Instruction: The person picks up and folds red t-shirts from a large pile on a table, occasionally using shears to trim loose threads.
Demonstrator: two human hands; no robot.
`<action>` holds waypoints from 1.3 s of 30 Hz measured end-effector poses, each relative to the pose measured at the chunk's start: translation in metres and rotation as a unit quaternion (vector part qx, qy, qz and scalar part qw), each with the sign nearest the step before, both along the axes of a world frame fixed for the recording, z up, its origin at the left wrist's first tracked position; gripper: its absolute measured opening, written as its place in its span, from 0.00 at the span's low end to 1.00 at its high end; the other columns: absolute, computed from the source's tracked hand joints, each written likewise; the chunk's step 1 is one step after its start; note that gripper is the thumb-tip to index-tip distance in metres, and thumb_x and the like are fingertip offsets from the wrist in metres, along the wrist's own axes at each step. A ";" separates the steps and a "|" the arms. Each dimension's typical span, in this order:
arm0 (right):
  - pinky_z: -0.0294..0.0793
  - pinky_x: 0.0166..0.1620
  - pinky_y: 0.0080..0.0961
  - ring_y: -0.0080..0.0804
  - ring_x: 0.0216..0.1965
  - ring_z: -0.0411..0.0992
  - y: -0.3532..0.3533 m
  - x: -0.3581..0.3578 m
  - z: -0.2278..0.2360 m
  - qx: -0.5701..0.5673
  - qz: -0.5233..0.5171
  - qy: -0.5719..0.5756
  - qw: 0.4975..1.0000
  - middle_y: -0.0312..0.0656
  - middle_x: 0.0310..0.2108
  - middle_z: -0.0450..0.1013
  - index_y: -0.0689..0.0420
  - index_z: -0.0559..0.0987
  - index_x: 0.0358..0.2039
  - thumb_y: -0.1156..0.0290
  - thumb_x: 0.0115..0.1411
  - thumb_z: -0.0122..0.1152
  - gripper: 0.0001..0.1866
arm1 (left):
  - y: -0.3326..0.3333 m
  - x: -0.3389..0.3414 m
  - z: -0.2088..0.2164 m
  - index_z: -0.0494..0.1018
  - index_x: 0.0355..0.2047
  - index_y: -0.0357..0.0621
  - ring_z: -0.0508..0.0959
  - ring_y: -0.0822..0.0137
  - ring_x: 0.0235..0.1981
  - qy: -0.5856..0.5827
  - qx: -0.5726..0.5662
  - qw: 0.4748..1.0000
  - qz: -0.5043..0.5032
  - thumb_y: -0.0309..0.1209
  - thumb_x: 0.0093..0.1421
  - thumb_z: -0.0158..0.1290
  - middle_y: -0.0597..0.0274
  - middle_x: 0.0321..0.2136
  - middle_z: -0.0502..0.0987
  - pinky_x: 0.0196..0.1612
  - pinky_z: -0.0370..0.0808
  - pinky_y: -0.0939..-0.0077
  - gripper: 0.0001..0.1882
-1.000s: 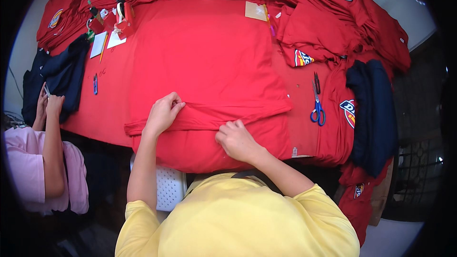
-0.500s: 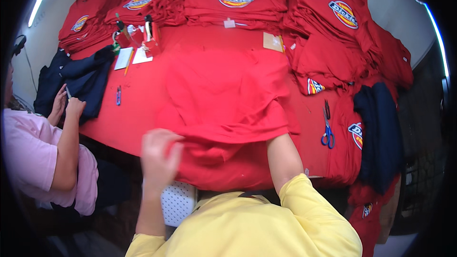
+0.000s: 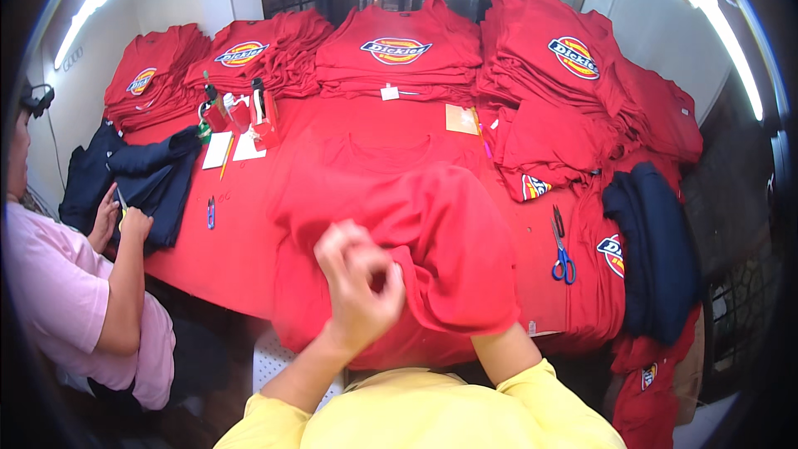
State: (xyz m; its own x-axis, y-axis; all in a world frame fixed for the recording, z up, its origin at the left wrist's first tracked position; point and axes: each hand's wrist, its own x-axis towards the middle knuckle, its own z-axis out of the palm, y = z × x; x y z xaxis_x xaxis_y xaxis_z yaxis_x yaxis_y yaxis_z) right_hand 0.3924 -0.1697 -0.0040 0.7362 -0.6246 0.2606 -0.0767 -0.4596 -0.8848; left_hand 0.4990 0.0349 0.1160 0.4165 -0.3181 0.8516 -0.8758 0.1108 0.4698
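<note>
A plain red shirt [image 3: 449, 224] is bunched at the near middle of the table, its neckline lying toward the far side. My left hand [image 3: 357, 283], slightly blurred, is closed at the shirt's near edge, thumb and fingers pinched at a fold of the cloth. My right forearm [image 3: 503, 353] goes up inside the shirt from the near side. Red fabric covers my right hand, so its fingers are hidden, and the cloth bulges over that arm.
Stacks of red shirts [image 3: 399, 54] line the far side. Blue-handled scissors [image 3: 564, 266] and dark folded garments [image 3: 652, 249] lie right. On the left are thread snips [image 3: 211, 212], a notepad [image 3: 218, 151], bottles [image 3: 229, 110] and a co-worker [image 3: 91, 299] handling a dark garment [image 3: 145, 175].
My left hand has moved right from beside the shirt onto its near edge. The shirt has risen and bunched over my right arm. The view has tilted up a little.
</note>
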 end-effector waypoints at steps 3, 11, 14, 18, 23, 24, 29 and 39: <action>0.73 0.44 0.34 0.43 0.44 0.72 -0.012 0.048 -0.001 -0.010 0.006 0.031 0.999 0.48 0.45 0.71 0.59 0.69 0.48 0.80 0.52 0.58 0.21 | 0.026 -0.046 -0.032 0.71 0.31 0.42 0.73 0.58 0.35 -0.155 0.197 0.925 -0.286 0.25 0.44 0.53 0.58 0.32 0.72 0.37 0.69 0.63 0.11; 0.73 0.45 0.33 0.41 0.45 0.72 0.103 0.046 -0.005 -0.152 0.138 -0.001 0.979 0.47 0.45 0.71 0.58 0.69 0.49 0.79 0.53 0.59 0.21 | 0.016 0.088 -0.155 0.63 0.55 0.49 0.71 0.53 0.51 0.251 0.227 0.910 0.239 0.34 0.60 0.47 0.51 0.53 0.67 0.50 0.70 0.56 0.22; 0.73 0.45 0.33 0.41 0.45 0.72 0.065 0.077 -0.028 -0.099 0.113 0.056 0.987 0.47 0.45 0.71 0.58 0.69 0.49 0.79 0.53 0.59 0.21 | 0.020 0.126 -0.189 0.60 0.57 0.51 0.69 0.53 0.54 0.446 0.258 0.841 0.165 0.35 0.61 0.47 0.51 0.56 0.64 0.52 0.69 0.54 0.23; 0.73 0.45 0.33 0.40 0.46 0.72 0.011 0.080 -0.016 0.009 0.038 0.033 0.999 0.46 0.46 0.71 0.57 0.69 0.49 0.79 0.53 0.59 0.21 | 0.022 0.124 -0.177 0.56 0.60 0.53 0.66 0.52 0.57 0.507 0.119 0.849 0.089 0.36 0.63 0.46 0.51 0.59 0.60 0.55 0.67 0.51 0.25; 0.73 0.46 0.33 0.39 0.47 0.72 -0.061 -0.011 0.030 0.069 -0.077 -0.071 0.992 0.46 0.46 0.71 0.56 0.68 0.49 0.79 0.54 0.60 0.22 | 0.058 0.129 -0.055 0.51 0.63 0.56 0.63 0.52 0.61 0.473 -0.211 0.854 -0.042 0.37 0.65 0.45 0.52 0.64 0.55 0.59 0.64 0.47 0.28; 0.73 0.46 0.33 0.39 0.47 0.72 -0.070 -0.036 0.049 0.044 -0.108 -0.100 0.988 0.46 0.46 0.71 0.56 0.68 0.49 0.79 0.54 0.60 0.22 | 0.074 0.142 -0.016 0.50 0.64 0.57 0.62 0.52 0.61 0.443 -0.272 0.850 -0.079 0.37 0.65 0.44 0.52 0.65 0.54 0.60 0.63 0.46 0.29; 0.71 0.51 0.33 0.30 0.54 0.66 0.010 -0.088 0.150 -0.180 -0.218 -0.422 0.861 0.45 0.60 0.61 0.55 0.61 0.60 0.68 0.62 0.54 0.27 | 0.133 0.092 0.076 0.55 0.64 0.58 0.68 0.52 0.58 0.352 -0.401 0.836 -0.127 0.42 0.67 0.41 0.56 0.62 0.61 0.58 0.67 0.51 0.25; 0.63 0.59 0.26 0.27 0.59 0.62 0.074 -0.102 0.092 0.466 0.412 0.173 0.764 0.42 0.65 0.56 0.58 0.57 0.65 0.58 0.67 0.47 0.30 | 0.063 0.010 0.002 0.68 0.53 0.41 0.71 0.60 0.55 0.628 0.226 0.430 -0.608 0.35 0.65 0.46 0.55 0.52 0.72 0.56 0.70 0.65 0.18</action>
